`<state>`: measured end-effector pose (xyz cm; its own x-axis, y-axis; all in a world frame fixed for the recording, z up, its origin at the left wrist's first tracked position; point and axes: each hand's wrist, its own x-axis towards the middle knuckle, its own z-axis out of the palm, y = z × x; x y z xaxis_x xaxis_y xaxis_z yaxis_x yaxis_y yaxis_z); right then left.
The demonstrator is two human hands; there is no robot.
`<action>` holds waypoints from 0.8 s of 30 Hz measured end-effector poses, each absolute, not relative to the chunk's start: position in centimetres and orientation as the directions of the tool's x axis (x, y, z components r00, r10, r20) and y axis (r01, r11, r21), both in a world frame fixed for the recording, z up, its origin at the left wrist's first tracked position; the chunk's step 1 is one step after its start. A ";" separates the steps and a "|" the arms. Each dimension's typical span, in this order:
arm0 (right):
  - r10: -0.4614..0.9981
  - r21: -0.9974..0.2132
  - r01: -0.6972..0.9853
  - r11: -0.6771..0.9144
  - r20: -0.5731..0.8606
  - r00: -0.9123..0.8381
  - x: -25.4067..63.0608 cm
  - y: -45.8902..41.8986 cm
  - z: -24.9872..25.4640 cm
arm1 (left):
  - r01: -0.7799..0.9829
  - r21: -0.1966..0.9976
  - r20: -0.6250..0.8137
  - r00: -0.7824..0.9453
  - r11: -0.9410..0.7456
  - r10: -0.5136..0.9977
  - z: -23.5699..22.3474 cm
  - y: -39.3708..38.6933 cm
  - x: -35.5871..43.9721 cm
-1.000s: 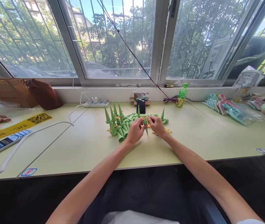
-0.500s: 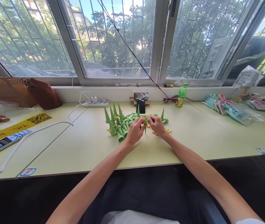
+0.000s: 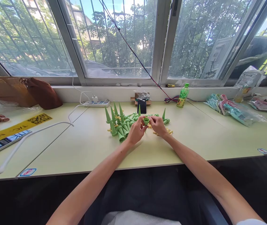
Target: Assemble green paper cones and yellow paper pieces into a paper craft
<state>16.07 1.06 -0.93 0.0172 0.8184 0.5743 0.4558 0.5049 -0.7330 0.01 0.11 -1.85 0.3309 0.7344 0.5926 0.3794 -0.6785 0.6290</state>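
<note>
A green hollow plastic cone spike (image 3: 146, 121) is tilted with its open round end facing me. My left hand (image 3: 136, 130) is closed around it, thumb and fingers on its rim. My right hand (image 3: 158, 125) is pinched against the spike's right side; whatever lies between those fingertips is too small to make out. Just left of my hands is a pile of green cone spikes (image 3: 121, 126), some standing point up, others lying down, with yellow pieces on several. Small yellow plastic pieces (image 3: 163, 132) lie loose under and beside my right hand.
Behind the pile lies a black phone (image 3: 141, 107) by a small open carton (image 3: 135, 99). A power strip (image 3: 98, 103) with a white cable sits left, a green bottle (image 3: 182, 96) right. Bagged pastel items (image 3: 232, 107) lie far right; a brown pouch (image 3: 43, 93) stands left.
The spike in my left hand has tipped so that its open end now faces me and its point is mostly hidden. Both hands have stayed in nearly the same place.
</note>
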 end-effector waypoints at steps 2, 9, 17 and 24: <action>0.819 -0.734 0.451 0.508 0.574 0.011 16.0 1.0 -0.9 | 0.380 0.645 0.579 0.323 -0.663 0.749 -1.9 0.1 0.1; 0.817 -0.732 0.450 0.511 0.577 0.011 15.9 0.9 -0.8 | 0.403 0.689 0.495 0.346 -0.602 0.797 -1.4 -0.6 0.1; 0.812 -0.725 0.452 0.520 0.584 0.003 15.9 0.9 -0.8 | 0.404 0.686 0.490 0.360 -0.605 0.794 -0.8 -1.4 0.3; 0.805 -0.723 0.453 0.522 0.593 0.017 15.9 0.9 -0.8 | 0.332 0.744 0.467 0.362 -0.580 0.807 -0.3 -1.8 0.3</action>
<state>15.92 0.93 -0.77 0.0174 0.8053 0.5927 0.4528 0.5221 -0.7227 0.34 -1.83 -0.32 0.3618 0.8066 0.4675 0.3316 -0.5800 0.7441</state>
